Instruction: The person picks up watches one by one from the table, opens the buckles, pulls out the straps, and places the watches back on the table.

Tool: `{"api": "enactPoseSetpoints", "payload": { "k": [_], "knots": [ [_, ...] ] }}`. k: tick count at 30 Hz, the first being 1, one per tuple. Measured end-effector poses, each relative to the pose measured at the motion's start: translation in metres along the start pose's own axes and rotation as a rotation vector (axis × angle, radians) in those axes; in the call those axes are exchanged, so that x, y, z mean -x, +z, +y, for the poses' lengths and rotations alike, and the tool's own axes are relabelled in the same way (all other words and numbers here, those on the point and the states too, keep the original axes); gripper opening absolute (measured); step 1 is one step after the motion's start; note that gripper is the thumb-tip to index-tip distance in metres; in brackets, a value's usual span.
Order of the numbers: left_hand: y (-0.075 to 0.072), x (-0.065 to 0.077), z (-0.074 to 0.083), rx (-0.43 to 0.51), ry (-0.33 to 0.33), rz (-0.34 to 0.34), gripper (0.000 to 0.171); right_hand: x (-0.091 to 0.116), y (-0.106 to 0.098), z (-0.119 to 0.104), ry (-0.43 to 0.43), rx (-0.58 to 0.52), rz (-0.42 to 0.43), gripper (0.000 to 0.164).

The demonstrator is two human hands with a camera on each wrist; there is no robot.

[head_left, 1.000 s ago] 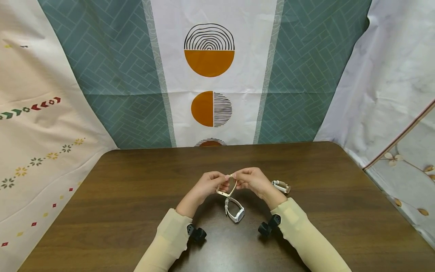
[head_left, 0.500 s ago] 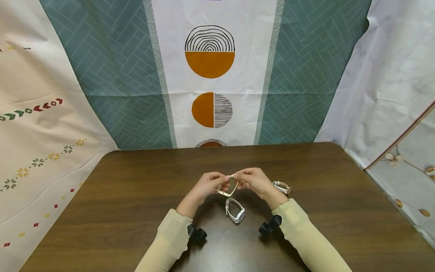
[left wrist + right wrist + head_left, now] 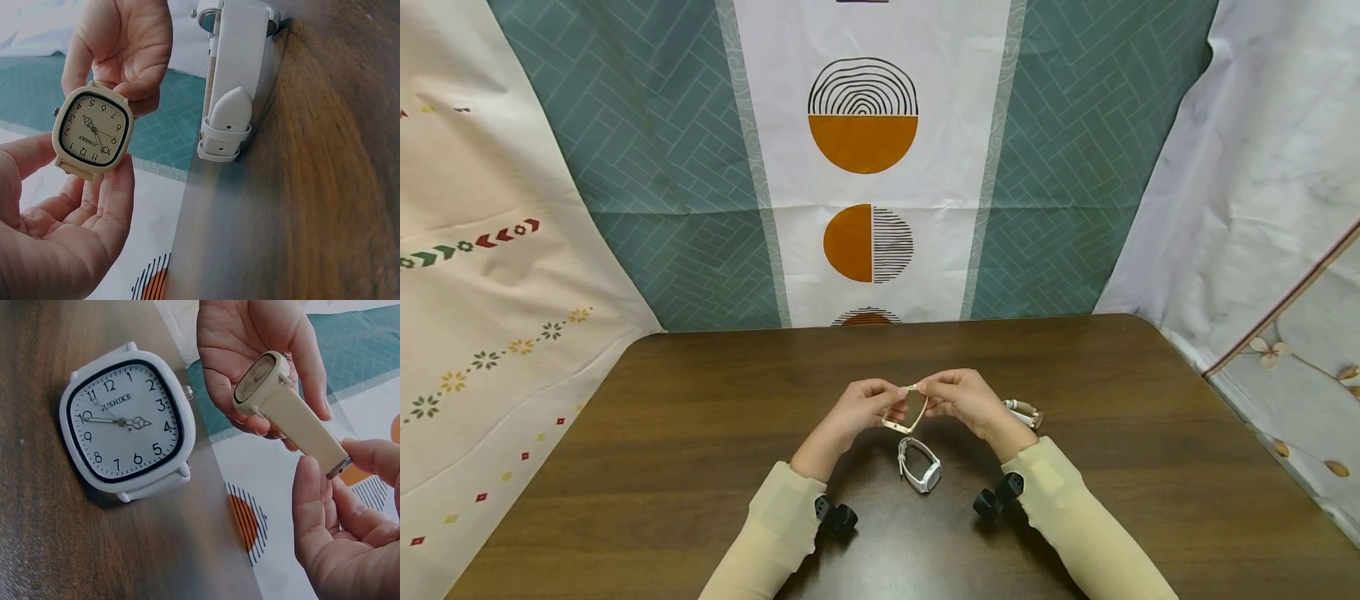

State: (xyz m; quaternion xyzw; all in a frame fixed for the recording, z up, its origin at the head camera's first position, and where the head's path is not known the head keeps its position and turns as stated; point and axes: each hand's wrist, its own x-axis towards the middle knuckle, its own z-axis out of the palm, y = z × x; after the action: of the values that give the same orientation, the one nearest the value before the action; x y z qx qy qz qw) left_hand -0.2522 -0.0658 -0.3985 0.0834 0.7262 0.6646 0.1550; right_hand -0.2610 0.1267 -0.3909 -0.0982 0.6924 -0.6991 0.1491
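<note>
A cream wristwatch (image 3: 901, 427) with a square-cornered dial is held above the table by both hands. My left hand (image 3: 859, 408) holds it by the case, its dial (image 3: 90, 134) facing the left wrist camera. My right hand (image 3: 961, 402) pinches the strap end by the metal buckle (image 3: 339, 467), seen in the right wrist view. Just below the hands a white wristwatch (image 3: 920, 468) stands on its side on the table, its strap (image 3: 232, 81) closed into a loop.
Another watch (image 3: 1025, 414) with light straps lies beside my right wrist, partly covered by it. The brown wooden table (image 3: 700, 467) ends at the back against a patterned cloth (image 3: 872, 250).
The hands stay almost in place. The cream watch's strap loop looks slightly wider and its case has tilted a little; the view has shifted slightly.
</note>
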Motion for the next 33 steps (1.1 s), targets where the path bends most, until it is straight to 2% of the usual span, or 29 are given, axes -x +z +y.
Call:
{"api": "enactPoseSetpoints", "payload": {
  "k": [8, 27, 33],
  "knots": [
    [-0.0006, -0.0002, 0.0001, -0.006, 0.001, 0.016, 0.032, -0.001, -0.0038, 0.0002, -0.01, -0.005, -0.009, 0.035],
    [0.0012, 0.0, -0.0009, 0.004, 0.027, 0.032, 0.03, -0.0008, -0.0074, -0.0007, -0.011, -0.057, 0.035, 0.015],
    [0.0006, -0.0002, -0.0018, 0.027, 0.034, 0.039, 0.025, -0.001, -0.0084, -0.002, -0.002, -0.045, 0.059, 0.023]
  ]
}}
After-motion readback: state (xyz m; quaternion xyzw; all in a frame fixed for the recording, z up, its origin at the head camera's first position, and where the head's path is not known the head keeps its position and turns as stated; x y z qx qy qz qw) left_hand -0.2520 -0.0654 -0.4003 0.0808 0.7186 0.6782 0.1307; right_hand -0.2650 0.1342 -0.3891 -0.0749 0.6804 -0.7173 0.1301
